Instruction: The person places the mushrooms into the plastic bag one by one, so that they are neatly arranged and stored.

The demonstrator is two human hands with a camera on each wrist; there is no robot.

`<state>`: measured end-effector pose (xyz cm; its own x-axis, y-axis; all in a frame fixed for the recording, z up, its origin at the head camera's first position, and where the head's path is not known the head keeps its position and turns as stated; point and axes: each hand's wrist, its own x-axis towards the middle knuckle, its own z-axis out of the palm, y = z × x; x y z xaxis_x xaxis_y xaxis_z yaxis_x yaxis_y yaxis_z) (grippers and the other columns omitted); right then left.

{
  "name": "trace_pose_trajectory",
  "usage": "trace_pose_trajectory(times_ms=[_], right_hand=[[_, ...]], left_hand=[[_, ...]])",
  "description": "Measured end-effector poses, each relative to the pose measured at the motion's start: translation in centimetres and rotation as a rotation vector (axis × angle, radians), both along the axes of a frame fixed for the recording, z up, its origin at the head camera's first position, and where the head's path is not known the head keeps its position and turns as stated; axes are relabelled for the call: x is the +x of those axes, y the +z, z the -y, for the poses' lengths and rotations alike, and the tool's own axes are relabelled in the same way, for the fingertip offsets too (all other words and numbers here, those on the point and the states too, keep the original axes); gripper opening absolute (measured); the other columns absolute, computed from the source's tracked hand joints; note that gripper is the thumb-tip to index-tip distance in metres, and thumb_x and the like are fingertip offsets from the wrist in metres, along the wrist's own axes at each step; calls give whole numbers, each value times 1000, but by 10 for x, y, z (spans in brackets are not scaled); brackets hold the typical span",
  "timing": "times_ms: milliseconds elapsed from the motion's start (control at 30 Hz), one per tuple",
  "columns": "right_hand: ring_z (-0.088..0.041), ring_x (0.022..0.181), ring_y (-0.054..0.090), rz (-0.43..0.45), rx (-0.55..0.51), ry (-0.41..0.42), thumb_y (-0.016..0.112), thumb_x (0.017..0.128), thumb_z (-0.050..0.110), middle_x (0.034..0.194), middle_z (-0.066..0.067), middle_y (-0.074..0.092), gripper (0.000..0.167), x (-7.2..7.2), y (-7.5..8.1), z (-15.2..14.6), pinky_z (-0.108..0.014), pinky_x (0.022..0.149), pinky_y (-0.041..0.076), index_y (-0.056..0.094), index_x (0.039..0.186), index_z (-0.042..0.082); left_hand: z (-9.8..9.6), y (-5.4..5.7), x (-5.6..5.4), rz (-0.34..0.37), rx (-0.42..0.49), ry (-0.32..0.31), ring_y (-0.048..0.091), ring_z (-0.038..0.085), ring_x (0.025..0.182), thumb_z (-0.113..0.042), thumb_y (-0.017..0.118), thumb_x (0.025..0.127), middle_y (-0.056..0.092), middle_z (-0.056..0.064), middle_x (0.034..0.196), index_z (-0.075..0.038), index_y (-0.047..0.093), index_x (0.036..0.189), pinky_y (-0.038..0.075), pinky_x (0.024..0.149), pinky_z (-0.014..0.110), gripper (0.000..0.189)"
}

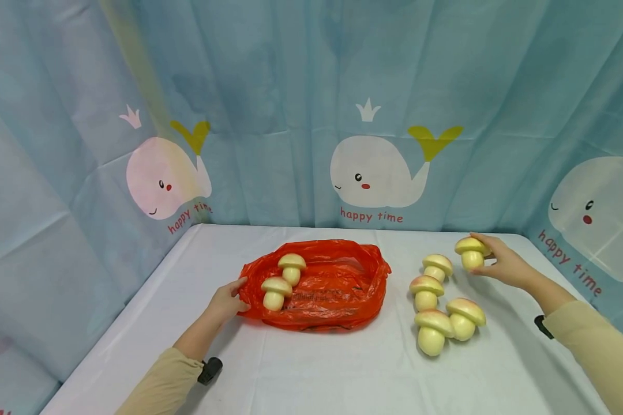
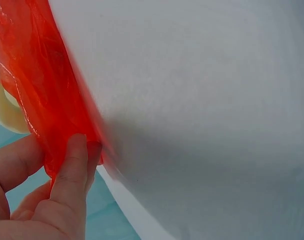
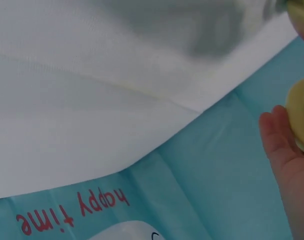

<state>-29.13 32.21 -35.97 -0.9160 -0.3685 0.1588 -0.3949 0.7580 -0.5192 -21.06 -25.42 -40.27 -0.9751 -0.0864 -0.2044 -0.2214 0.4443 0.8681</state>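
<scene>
A red plastic bag (image 1: 337, 320) lies opened out on the table, with two toy mushrooms inside near its left end, a front one (image 1: 274, 291) and one behind it (image 1: 292, 265). My left hand (image 1: 226, 301) pinches the bag's left edge; the left wrist view shows the thin red film (image 2: 62, 115) between thumb and fingers. At the far right, my right hand (image 1: 507, 266) holds a pale yellow mushroom (image 1: 471, 251) from its right side, cap up. Only part of that mushroom (image 3: 301, 117) appears in the right wrist view, at the frame's edge.
Left of the right hand, several more mushrooms stand close together, among them a rear one (image 1: 437, 265) and a front one (image 1: 432, 334). A white cloth covers the table (image 1: 311, 374). Behind it hangs a blue curtain (image 1: 280, 173) printed with whales.
</scene>
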Motion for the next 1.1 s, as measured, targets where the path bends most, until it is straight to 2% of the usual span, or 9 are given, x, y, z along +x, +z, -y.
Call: trace_pose_trajectory(times_ms=[167,367,433,500,567,633,700,833,1100], right_hand=[[-55,107,49,18,-25,-21,74,86,13,136,-41,26,89,7,8,5,-56,81,48,15,147,-14],[-54,109,49,33,-118,-6,73,87,11,138,-40,23,93,17,17,13,-17,74,49,8,150,-11],[-52,110,49,29,-137,-2,73,87,10,134,-39,23,93,21,21,18,-11,73,47,8,150,-11],[-41,107,53,19,-147,-4,73,87,10,131,-38,24,92,24,24,22,-10,73,47,8,149,-12],[-20,104,55,13,-159,-8,72,88,9,129,-36,25,91,26,27,24,-11,72,48,9,149,-13],[0,98,50,12,-167,-13,72,88,9,132,-36,26,90,27,29,26,-14,71,49,10,149,-12],[12,92,43,19,-166,-11,73,88,10,134,-35,29,90,27,30,28,-16,71,49,10,149,-11],[12,91,45,43,-168,6,74,87,11,134,-31,34,89,29,31,33,-19,71,50,13,148,-10],[5,97,48,81,-198,58,72,88,10,141,-32,30,94,34,38,50,-18,75,50,6,153,-4]], left_hand=[[0,0,2,-6,-17,-4,26,50,135,14,58,82,31,37,146,8,34,146,49,94,47,68],[1,0,3,-5,-22,-3,25,50,135,14,58,83,30,37,146,7,34,146,49,94,47,68],[1,0,4,-3,-21,-1,25,50,135,14,58,83,30,37,146,7,34,146,49,94,46,68],[1,0,4,-2,-20,1,26,50,135,13,58,83,30,37,146,7,34,146,49,94,46,68],[1,0,4,-1,-21,4,26,50,135,13,58,83,30,37,146,7,34,146,49,94,47,68],[1,1,3,-1,-22,2,26,50,135,13,58,83,30,37,146,7,34,146,49,95,47,68],[0,1,3,0,-24,1,26,50,135,13,58,83,30,36,146,6,34,146,49,95,48,68],[0,1,4,-4,-25,0,26,50,135,12,58,83,31,36,146,6,34,146,50,93,47,67],[-1,2,4,-3,-18,1,27,50,135,13,58,83,31,36,146,6,34,146,50,93,46,68]])
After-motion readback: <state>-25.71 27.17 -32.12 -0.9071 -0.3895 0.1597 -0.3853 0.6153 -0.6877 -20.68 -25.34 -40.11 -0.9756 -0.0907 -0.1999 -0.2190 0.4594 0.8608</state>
